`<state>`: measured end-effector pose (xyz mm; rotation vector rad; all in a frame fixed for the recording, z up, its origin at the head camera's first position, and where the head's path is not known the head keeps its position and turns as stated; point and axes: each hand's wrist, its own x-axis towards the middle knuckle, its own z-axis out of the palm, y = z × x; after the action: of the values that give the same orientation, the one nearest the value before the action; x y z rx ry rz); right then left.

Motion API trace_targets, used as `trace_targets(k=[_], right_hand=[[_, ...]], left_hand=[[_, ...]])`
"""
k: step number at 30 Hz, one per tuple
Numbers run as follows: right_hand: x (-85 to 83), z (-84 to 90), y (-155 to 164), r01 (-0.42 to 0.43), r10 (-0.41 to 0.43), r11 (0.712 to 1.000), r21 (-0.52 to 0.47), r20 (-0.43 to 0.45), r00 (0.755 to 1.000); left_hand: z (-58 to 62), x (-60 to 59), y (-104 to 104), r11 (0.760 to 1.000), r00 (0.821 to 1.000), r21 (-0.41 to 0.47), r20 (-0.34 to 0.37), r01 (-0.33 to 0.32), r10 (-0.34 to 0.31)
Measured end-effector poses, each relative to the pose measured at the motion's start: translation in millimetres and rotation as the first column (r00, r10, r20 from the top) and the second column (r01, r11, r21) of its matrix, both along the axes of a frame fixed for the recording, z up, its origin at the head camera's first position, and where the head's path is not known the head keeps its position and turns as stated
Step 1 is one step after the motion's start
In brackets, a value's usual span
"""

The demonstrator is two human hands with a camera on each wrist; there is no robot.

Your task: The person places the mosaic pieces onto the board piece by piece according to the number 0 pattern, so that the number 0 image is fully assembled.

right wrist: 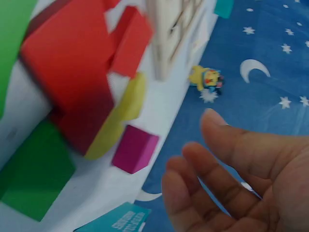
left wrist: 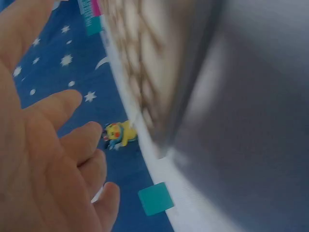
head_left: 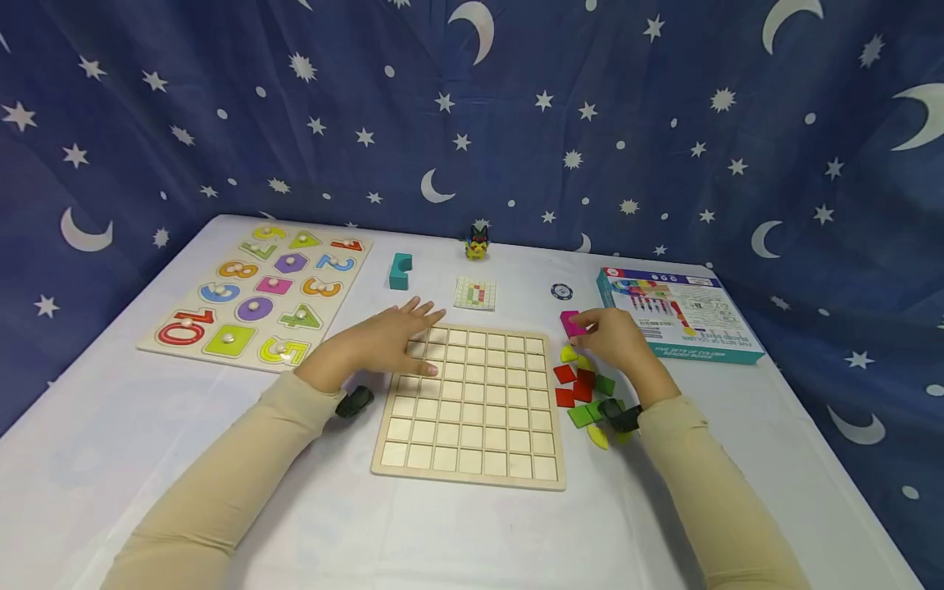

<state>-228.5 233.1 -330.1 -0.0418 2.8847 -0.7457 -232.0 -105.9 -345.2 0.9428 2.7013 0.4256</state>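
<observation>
My left hand (head_left: 387, 338) is spread over the upper left part of a wooden grid board (head_left: 472, 481), its fingers apart and holding nothing. Whether it touches the board I cannot tell. My right hand (head_left: 615, 336) hovers beside a magenta block (head_left: 569, 323), right of the board. In the right wrist view the fingers are loosely bent with nothing between them, and the magenta block (right wrist: 135, 149) stands apart from them. Below that hand lie red tiles (head_left: 565, 374), green tiles (head_left: 580, 415) and yellow pieces (head_left: 598, 437), partly hidden by the wrist camera.
A number puzzle board (head_left: 243, 366) lies at the left. Behind the grid board are a teal block (head_left: 399, 277), a small patterned card (head_left: 475, 293), a toy figure (head_left: 477, 242) and a round chip (head_left: 562, 292). A flat box (head_left: 682, 315) lies at the right.
</observation>
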Motion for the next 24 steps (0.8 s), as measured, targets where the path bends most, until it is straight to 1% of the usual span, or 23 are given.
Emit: trace_targets(k=[2,4,8,12,19,24], right_hand=[[-3.8,-4.2,2.0,-0.027,0.027,1.000,0.011,0.042,0.999],[-7.5,-7.9,3.5,-0.052,0.051,0.999,0.009,0.077,0.996],[-13.2,-14.2,4.2,-0.102,0.101,0.995,-0.004,0.110,0.989],[-16.5,-19.6,2.7,-0.148,0.145,0.989,0.015,0.117,0.982],[-16.3,-22.4,-2.1,-0.166,0.155,0.984,0.066,0.143,0.977],[-16.8,-21.6,-5.7,-0.187,0.170,0.978,0.092,0.164,0.972]], left_hand=[[-6.5,0.2,-1.0,0.999,0.999,-0.024,0.031,0.026,-0.026],[-11.2,1.0,-1.1,0.999,0.998,-0.042,0.060,0.035,-0.032],[-16.7,2.9,-0.5,0.997,0.996,-0.060,0.085,0.043,-0.038],[-18.3,4.2,-0.1,0.996,0.994,-0.076,0.097,0.056,-0.049],[-18.4,5.0,0.9,0.991,0.989,-0.099,0.131,0.086,-0.073],[-14.9,7.1,1.2,0.993,0.985,-0.095,0.164,0.074,-0.057]])
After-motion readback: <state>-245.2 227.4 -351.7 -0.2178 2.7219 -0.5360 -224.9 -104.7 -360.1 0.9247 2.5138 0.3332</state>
